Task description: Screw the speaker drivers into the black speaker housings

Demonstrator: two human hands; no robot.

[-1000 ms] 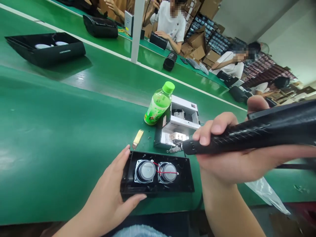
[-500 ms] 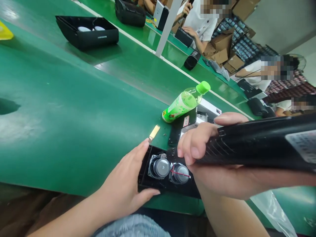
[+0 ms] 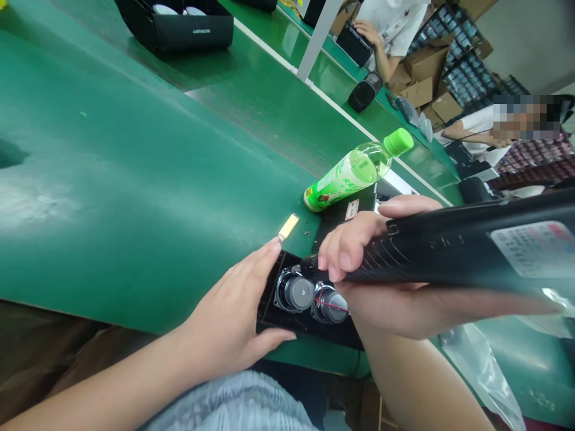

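My right hand (image 3: 381, 299) is wrapped round a black electric screwdriver (image 3: 453, 245) that lies slantwise across the view. Its nose points down at the far edge of a round speaker driver (image 3: 300, 292); the bit's tip is hidden. That driver and a second one (image 3: 335, 306), with a red wire across it, sit in a black speaker housing (image 3: 287, 328). Around the housing's left end my left hand (image 3: 233, 305) is closed, fingers on the far side and thumb on the near side. By its fingertips lies a small yellowish USB-stick-like piece (image 3: 288, 227).
A green-capped bottle (image 3: 354, 173) stands just beyond the housing, beside a black box-like part with a label (image 3: 352, 209). Another open speaker housing (image 3: 193, 30) rests at the far left. Clear plastic bags (image 3: 485, 371) lie at right. Co-workers (image 3: 395, 24) sit across the bench.
The view has shifted, so the far housing sits higher and the bottle further right. Both hands keep their grip, and the screwdriver stays at the same driver's edge.
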